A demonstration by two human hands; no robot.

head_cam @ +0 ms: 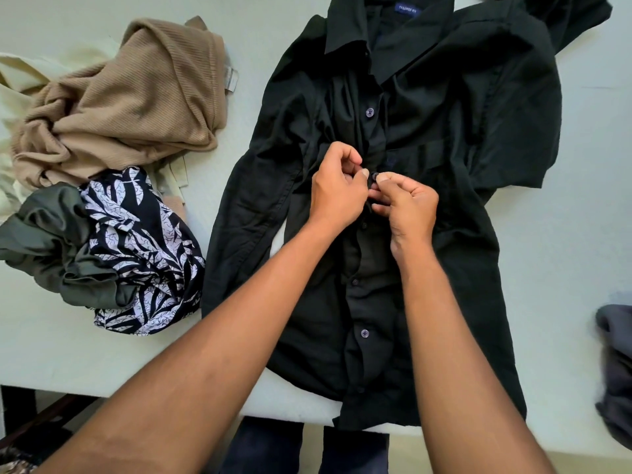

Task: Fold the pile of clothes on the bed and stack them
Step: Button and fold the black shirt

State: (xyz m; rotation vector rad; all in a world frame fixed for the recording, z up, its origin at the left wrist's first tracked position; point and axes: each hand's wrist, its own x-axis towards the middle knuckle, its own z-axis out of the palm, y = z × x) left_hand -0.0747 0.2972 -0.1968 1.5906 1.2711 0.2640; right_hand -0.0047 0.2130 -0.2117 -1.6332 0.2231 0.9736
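A black button-up shirt point(444, 138) lies spread face up on the pale bed point(581, 200), collar at the far side, hem hanging over the near edge. My left hand point(337, 189) and my right hand point(407, 206) meet at the middle of its front placket. Both pinch the fabric edges around one button between thumb and fingertips. Other buttons show above and below along the placket. To the left lies an unfolded pile: a tan ribbed top point(126, 100), an olive garment point(51, 241) and a black and white leaf-print piece point(147, 254).
Cream cloth point(20, 80) lies under the pile at the far left. A dark grey garment point(615, 364) sits at the right edge. The bed's near edge runs along the bottom, with dark trouser legs point(307, 449) and floor below it.
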